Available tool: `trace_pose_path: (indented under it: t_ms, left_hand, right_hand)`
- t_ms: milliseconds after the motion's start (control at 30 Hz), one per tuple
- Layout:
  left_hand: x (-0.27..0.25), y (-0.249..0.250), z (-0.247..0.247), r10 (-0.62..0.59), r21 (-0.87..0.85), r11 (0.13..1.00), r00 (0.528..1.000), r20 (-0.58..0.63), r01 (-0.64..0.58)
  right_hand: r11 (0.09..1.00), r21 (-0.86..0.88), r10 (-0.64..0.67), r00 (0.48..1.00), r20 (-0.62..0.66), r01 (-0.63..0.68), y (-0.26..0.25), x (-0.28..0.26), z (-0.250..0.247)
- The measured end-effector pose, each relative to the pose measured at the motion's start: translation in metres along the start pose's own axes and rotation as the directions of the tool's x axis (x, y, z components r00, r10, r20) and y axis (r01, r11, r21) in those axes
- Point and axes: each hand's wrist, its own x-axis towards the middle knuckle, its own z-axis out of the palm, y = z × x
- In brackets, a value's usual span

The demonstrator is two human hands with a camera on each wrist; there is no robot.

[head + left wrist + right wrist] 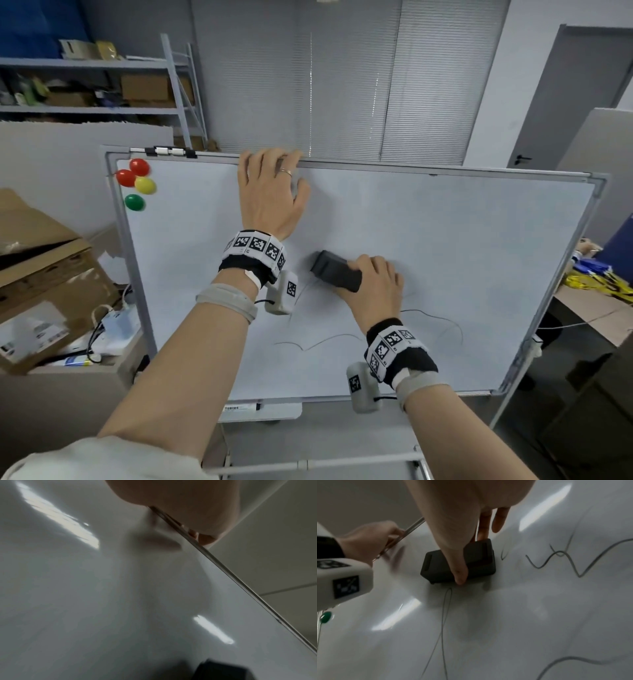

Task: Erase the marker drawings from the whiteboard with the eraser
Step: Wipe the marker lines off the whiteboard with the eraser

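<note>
A white whiteboard (445, 240) on a stand fills the middle of the head view. My right hand (371, 284) grips a dark grey eraser (334, 270) and presses it flat on the board near its centre; in the right wrist view the thumb lies across the eraser (477, 559). Thin black marker lines (428, 317) run below and to the right of the eraser, and wavy marker lines (573, 561) show close up. My left hand (270, 192) holds the board's top edge (223, 566), fingers curled over the frame.
Red, yellow and green magnets (137, 183) sit in the board's top left corner. Cardboard boxes (44, 267) and cables lie to the left. A marker tray (260, 409) hangs under the board. Shelving (102, 85) stands behind, a table with yellow items (596, 281) at right.
</note>
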Motion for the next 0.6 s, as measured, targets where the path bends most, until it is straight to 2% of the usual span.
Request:
trace_pose_path:
  t_ms: [67,133,233,267,333,400,467,533,600]
  left_hand:
    - [-0.001,0.0,0.001,-0.029,-0.006,1.0,0.999,-0.017,0.029]
    - [-0.004,0.002,0.001,-0.041,-0.012,0.999,0.998,-0.045,0.04]
    - [-0.007,0.008,-0.001,-0.023,-0.025,0.999,0.994,-0.104,0.021]
    - [-0.008,0.009,-0.002,-0.018,-0.029,0.999,0.993,-0.113,0.015]
    - [-0.009,0.008,-0.004,-0.012,-0.047,0.999,0.993,-0.117,0.006]
    - [-0.009,0.004,-0.008,-0.022,-0.094,0.995,0.995,-0.095,0.013]
    - [-0.007,-0.004,-0.014,-0.02,-0.125,0.992,0.998,-0.052,0.013]
    - [-0.006,-0.018,-0.02,0.037,-0.066,0.997,0.999,-0.033,-0.039]
    - [-0.006,-0.034,-0.024,0.054,0.005,0.999,0.998,-0.039,-0.054]
  right_hand:
    - [0.996,0.029,0.091,0.989,-0.113,-0.089,0.006,0.007,-0.01]
    - [0.976,0.096,0.216,0.942,-0.257,-0.198,0.013,0.017,-0.021]
    - [0.96,0.142,0.279,0.884,-0.376,-0.242,0.014,0.022,-0.03]
    - [0.961,0.15,0.272,0.886,-0.376,-0.231,0.011,0.019,-0.028]
    - [0.968,0.163,0.232,0.924,-0.304,-0.189,0.0,0.006,-0.018]
    - [0.985,0.13,0.138,0.975,-0.174,-0.116,-0.011,-0.009,-0.005]
    - [0.997,0.069,0.036,0.994,-0.101,-0.03,-0.017,-0.014,0.0]
    - [0.998,0.062,-0.012,0.988,-0.155,0.022,-0.017,-0.006,-0.005]
    - [0.995,0.1,0.005,0.963,-0.271,0.023,-0.018,0.008,-0.013]
